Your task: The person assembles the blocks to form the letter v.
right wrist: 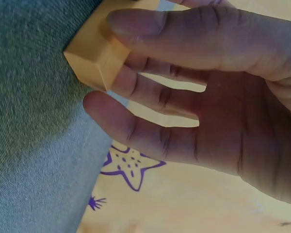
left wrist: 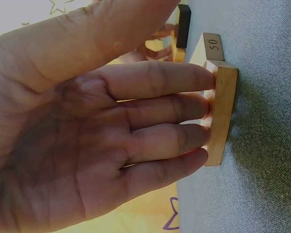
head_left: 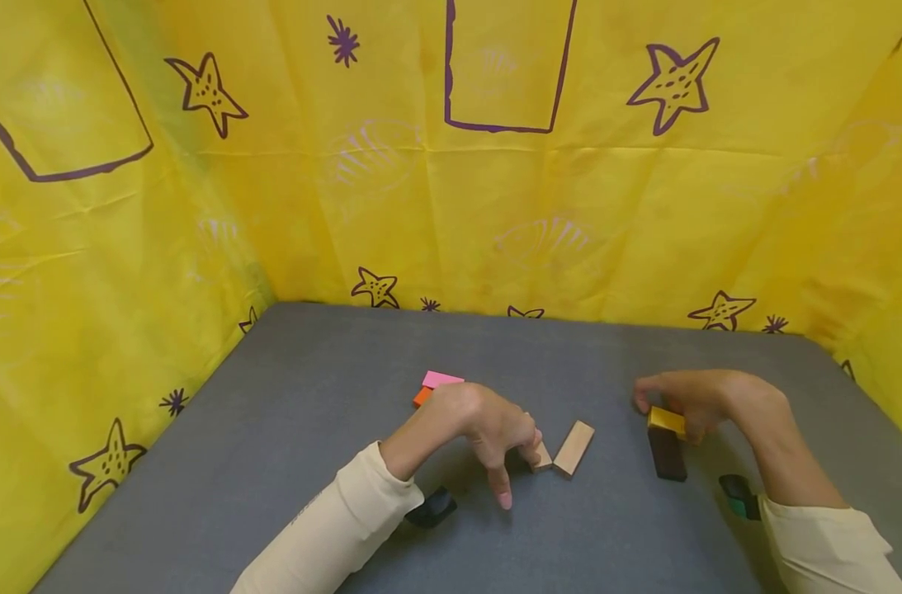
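My left hand point(head_left: 488, 421) touches a plain wooden block point(head_left: 543, 459) with its fingertips. In the left wrist view those fingers are nearly straight against the side of the block point(left wrist: 223, 116), and the thumb stands away from it. A second wooden block point(head_left: 573, 450) lies at an angle just right of the first, their near ends close together; the left wrist view shows "50" on its end. My right hand point(head_left: 699, 392) pinches a yellow block point(right wrist: 89, 48) between thumb and fingers. A dark brown block point(head_left: 668, 455) lies against the near end of the yellow one.
Behind the left wrist lie a pink block point(head_left: 443, 379) and an orange block point(head_left: 422, 397), partly hidden by that hand. The grey tabletop point(head_left: 332, 371) is enclosed by yellow cloth point(head_left: 451, 231) printed with starfish at the back and sides.
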The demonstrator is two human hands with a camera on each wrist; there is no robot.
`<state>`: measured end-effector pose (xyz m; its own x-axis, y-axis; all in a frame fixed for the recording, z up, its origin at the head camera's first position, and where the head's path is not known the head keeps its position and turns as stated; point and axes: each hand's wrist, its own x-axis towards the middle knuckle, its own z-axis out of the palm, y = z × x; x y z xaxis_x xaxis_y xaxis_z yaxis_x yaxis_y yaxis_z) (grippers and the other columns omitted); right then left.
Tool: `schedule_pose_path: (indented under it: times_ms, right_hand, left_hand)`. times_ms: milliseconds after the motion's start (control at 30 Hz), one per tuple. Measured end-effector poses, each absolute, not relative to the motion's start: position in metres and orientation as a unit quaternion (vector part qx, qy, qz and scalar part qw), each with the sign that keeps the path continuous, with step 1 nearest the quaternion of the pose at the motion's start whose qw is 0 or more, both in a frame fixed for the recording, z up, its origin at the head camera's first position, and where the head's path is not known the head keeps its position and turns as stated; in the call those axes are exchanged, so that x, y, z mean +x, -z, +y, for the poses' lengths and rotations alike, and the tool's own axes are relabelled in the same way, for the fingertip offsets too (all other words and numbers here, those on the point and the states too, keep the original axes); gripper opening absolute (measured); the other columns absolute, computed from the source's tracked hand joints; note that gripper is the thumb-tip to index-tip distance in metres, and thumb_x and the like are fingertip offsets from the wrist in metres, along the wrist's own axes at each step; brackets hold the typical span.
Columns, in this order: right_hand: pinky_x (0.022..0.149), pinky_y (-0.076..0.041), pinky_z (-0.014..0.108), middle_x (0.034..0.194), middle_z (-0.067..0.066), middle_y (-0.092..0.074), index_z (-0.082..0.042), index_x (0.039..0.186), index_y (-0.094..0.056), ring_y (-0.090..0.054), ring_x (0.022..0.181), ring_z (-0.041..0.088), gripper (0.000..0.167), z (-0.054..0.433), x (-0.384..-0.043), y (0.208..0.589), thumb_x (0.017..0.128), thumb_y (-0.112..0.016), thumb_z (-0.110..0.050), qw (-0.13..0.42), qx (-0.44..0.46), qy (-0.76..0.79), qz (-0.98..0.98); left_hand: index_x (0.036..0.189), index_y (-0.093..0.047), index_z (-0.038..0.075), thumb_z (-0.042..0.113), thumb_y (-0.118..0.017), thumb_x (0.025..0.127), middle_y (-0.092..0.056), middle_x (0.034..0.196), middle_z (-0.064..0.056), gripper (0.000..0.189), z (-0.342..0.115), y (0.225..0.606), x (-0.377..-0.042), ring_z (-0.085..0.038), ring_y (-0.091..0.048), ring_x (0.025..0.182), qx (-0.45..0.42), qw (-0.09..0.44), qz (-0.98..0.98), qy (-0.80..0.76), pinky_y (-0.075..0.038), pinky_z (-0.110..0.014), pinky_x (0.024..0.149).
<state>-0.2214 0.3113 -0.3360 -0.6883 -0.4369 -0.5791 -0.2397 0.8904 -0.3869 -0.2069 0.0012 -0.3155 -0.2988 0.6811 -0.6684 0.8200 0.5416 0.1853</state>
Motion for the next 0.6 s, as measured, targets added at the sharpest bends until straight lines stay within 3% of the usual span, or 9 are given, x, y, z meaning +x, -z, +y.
schedule_pose_path:
  times_ms: [133, 367, 600]
  right_hand:
    - [0.052, -0.025, 0.021, 0.077, -0.001, -0.042, -0.025, 0.11, -0.049, -0.036, 0.061, 0.012, 0.068, 0.3127, -0.2214, 0.3357, 0.069, -0.06, 0.029, 0.336, -0.202, 0.12, 0.912]
    - [0.055, -0.026, 0.024, 0.091, 0.003, -0.04, -0.017, 0.1, -0.045, -0.034, 0.066, 0.014, 0.062, 0.3106, -0.2231, 0.339, 0.063, -0.054, 0.032, 0.346, -0.195, 0.164, 0.903]
    - [0.058, -0.034, 0.026, 0.092, 0.004, -0.047, -0.017, 0.105, -0.05, -0.043, 0.075, 0.018, 0.063, 0.3135, -0.2236, 0.3351, 0.061, -0.056, 0.028, 0.28, -0.21, 0.14, 0.926]
  left_hand:
    - [0.155, -0.053, 0.028, 0.047, -0.084, 0.087, -0.041, 0.166, 0.01, 0.077, 0.0009, 0.3148, -0.207, -0.009, -0.041, 0.152, 0.467, 0.362, 0.801, 0.095, -0.036, -0.033, 0.125]
    - [0.155, -0.052, 0.028, 0.047, -0.083, 0.087, -0.043, 0.165, 0.01, 0.077, 0.0015, 0.3151, -0.2077, -0.009, -0.044, 0.15, 0.467, 0.362, 0.801, 0.098, -0.038, -0.033, 0.124]
    - [0.154, -0.054, 0.028, 0.046, -0.084, 0.087, -0.049, 0.16, 0.01, 0.076, 0.0009, 0.3153, -0.2071, -0.008, -0.049, 0.144, 0.467, 0.36, 0.802, 0.096, -0.041, -0.032, 0.121]
